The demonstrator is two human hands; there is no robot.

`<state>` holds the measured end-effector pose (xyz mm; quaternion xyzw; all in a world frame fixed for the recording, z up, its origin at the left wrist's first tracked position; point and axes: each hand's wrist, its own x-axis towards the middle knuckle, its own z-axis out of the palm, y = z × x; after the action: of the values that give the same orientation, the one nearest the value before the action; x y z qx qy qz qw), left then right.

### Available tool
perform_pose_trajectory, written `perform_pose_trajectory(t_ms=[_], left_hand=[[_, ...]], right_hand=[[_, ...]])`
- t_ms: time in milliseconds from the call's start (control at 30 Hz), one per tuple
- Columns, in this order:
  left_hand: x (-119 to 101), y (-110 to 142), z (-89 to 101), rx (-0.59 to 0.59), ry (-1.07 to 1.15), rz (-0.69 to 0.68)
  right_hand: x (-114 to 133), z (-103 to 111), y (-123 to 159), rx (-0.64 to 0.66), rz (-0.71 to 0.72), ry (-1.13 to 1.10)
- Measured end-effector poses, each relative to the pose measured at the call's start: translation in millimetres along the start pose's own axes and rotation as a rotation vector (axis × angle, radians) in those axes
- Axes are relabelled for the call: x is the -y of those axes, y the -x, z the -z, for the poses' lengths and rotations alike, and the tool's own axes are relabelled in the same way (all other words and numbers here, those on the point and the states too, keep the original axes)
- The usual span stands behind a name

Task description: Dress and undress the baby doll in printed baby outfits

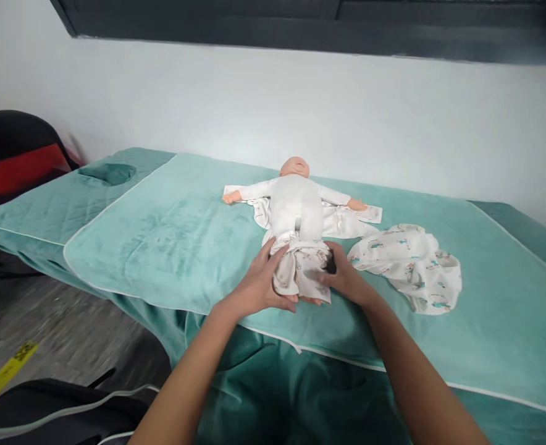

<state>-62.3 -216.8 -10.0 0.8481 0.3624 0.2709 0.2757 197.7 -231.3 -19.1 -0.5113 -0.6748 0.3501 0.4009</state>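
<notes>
A baby doll [288,204] lies on its back with arms spread, its head toward the wall. Small patterned white trousers [312,269] cover its legs, and the feet [317,301] peek out at the hems. On the left side of the trousers, my left hand [259,284] curls around the cloth, thumb near the waistband and fingers low by the leg. My right hand [347,275] grips the other side, its fingers partly bent over the fabric. Under the doll's torso and arms a white baby shirt [347,222] is spread open.
A crumpled white printed baby garment [412,266] lies right of the doll. Green cloth [162,228] covers the bed, which has a face hole [109,173] at its left end. A white wall [184,99] stands behind; a black and red chair [18,161] is at left.
</notes>
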Motion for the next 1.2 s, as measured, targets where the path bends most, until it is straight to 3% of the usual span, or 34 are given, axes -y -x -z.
perform_pose_trajectory(t_ms=[67, 200, 500, 667, 867, 1033, 1200], left_hand=[[-5, 4, -3.0, 0.053, -0.079, -0.006], [-6, -3, -9.3, 0.02, -0.189, -0.046], [0, -18, -1.2, 0.007, -0.267, -0.072], [-1, -19, -5.2, -0.067, -0.257, -0.033], [-18, -19, -3.4, -0.059, -0.29, -0.028], [-29, -10, -8.4, -0.02, -0.423, -0.062], [-32, 5, -19.2, -0.029, -0.556, 0.007]], right_hand=[[-1, 1, 13, 0.07, 0.054, 0.043], [-2, -3, 27, 0.107, 0.102, 0.252], [4, -21, 21, -0.125, 0.141, 0.25], [2, -23, 23, -0.146, 0.05, 0.206], [4, -21, 30, -0.208, -0.02, 0.257], [22, -19, 34, -0.23, -0.173, 0.324], [42, -29, 41, -0.298, -0.265, 0.43]])
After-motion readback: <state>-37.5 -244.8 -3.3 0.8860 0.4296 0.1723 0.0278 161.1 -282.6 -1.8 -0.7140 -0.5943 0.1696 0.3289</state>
